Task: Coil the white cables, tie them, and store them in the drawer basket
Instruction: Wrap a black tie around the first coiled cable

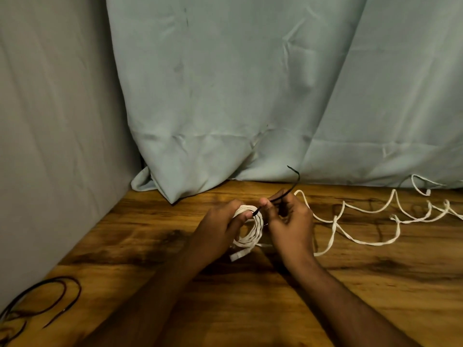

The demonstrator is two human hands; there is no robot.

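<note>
A coiled white cable (253,230) stands on the wooden table (350,284), its white plug end (236,256) lying below the coil. My left hand (220,229) grips the coil's upper left side, thumb across the loops. My right hand (288,224) pinches a thin black tie (292,185) whose lower end touches the top of the coil and whose free end curls up over the hand. A second white cable (375,214) lies loose and wavy across the table to the right.
Several dark ties or wires (45,301) lie in loops at the table's front left corner. A pale green curtain (250,96) hangs behind the table and a grey cloth wall (50,146) closes the left side.
</note>
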